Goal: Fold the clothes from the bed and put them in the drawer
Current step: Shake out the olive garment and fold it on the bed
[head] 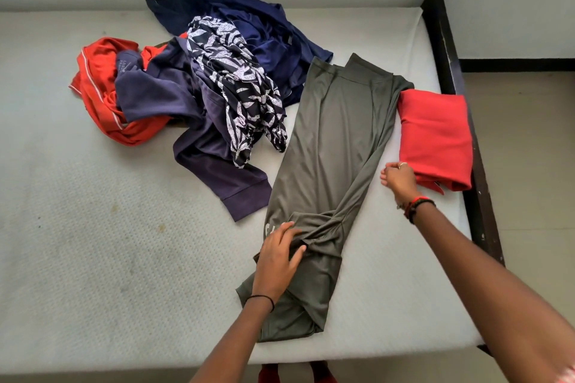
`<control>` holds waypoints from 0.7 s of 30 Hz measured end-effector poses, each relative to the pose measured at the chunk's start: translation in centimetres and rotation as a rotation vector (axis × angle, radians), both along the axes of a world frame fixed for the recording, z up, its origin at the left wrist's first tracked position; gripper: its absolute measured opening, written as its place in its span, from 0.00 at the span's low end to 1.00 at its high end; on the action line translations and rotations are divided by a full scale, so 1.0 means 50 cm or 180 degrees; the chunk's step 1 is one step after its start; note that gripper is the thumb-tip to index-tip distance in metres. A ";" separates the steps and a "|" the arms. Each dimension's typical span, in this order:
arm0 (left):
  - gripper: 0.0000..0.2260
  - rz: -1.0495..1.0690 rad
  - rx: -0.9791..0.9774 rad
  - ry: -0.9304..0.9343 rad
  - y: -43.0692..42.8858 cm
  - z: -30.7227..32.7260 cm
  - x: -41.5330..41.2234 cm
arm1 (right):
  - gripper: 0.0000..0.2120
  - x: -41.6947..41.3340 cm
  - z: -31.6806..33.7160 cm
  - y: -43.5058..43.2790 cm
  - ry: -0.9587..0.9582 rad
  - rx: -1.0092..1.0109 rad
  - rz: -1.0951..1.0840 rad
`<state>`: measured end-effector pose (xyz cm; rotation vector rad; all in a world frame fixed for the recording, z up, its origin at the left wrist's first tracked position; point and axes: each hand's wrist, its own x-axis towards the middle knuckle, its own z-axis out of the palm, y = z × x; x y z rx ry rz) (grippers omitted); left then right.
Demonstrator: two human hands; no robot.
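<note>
Head view is showing a person leaning over a bed, both bare forearms reaching onto the pale mattress (93,242). The left hand (280,261) is lying flat with its fingers spread, pressing on the near part of a long olive-green garment (336,140) where the cloth is bunching into creases and some white lettering is peeking out just beyond the fingertips. The garment is stretching away from that hand towards the far side of the bed, its banded end lying furthest off. The right hand (399,179) is sitting well apart from the left, at the garment's right edge, with its fingers curling in; whether they are pinching the cloth cannot be told. A ring (402,164) is showing on it, and red and black bands (417,207) are circling its wrist, while a thin black band (261,298) is circling the left wrist. Just beyond the right hand, touching it or nearly so, a folded red garment (435,134) is lying beside the dark bed frame (448,50). Beyond and outward of the left hand an unfolded heap is resting on the mattress: a purple top (202,158), a black-and-white patterned piece (236,81), navy clothes (264,40) and an orange-red garment (99,87).
</note>
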<state>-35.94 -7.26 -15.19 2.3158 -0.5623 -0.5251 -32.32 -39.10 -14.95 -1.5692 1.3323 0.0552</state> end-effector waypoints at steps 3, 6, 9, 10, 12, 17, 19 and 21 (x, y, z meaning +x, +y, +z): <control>0.27 -0.0377 0.0273 -0.0171 -0.022 -0.018 0.008 | 0.11 0.057 -0.016 -0.055 0.0361 -0.0146 0.0377; 0.29 -0.0532 0.0517 -0.0280 -0.036 -0.036 0.011 | 0.11 0.110 -0.033 -0.076 0.0395 -0.0185 0.0258; 0.28 -0.0447 0.0600 -0.0306 -0.044 -0.050 0.013 | 0.28 0.152 -0.031 -0.075 0.0339 -0.0331 0.0022; 0.28 -0.0410 0.0592 -0.0303 -0.044 -0.055 0.014 | 0.29 0.164 -0.020 -0.068 0.0338 -0.0367 -0.0080; 0.26 -0.0361 0.0533 -0.0321 -0.043 -0.062 0.013 | 0.31 0.189 -0.021 -0.072 0.0267 -0.0413 -0.0297; 0.18 -0.0342 0.0452 -0.0448 -0.036 -0.073 0.009 | 0.35 0.234 -0.034 -0.099 0.0033 -0.0499 -0.0633; 0.16 -0.0311 0.0425 -0.0456 -0.035 -0.074 0.008 | 0.36 0.250 -0.032 -0.108 0.0051 -0.0586 -0.0643; 0.15 -0.0294 0.0429 -0.0449 -0.035 -0.078 0.006 | 0.35 0.269 -0.028 -0.115 0.0018 -0.0664 -0.0671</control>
